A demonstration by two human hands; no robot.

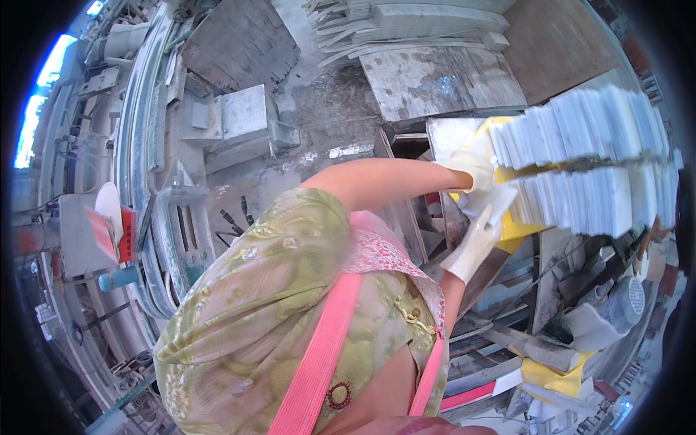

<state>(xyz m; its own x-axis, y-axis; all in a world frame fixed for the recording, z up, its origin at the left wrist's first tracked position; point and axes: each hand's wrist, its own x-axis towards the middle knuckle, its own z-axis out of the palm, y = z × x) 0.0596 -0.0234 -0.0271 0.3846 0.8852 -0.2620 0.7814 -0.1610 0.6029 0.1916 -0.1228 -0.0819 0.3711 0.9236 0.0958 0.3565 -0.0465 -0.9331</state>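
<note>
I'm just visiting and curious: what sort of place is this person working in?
Probably a stone-cutting workshop. Gloved hands rest on rows of thin white stone tiles stacked on edge, large grey slabs lie on the wet floor beyond, and offcuts are piled behind them.

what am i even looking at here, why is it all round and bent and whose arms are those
This is one picture from a wide fisheye camera worn on a person's head, looking down. That lens bends straight edges toward the rim, hence the round look.

The arms belong to the wearer, who has a green patterned top and pink straps. Both hands wear white gloves. The left hand rests against the end of a stack of white stone tiles standing on edge in rows. The right hand is just below it, at the lower row, beside a yellow tray or crate under the tiles. Whether either hand actually grips a tile is hard to tell.

Around them is a dusty workshop: grey stone slabs lie beyond the stack, and a wet machine bench curves along the left.
</note>
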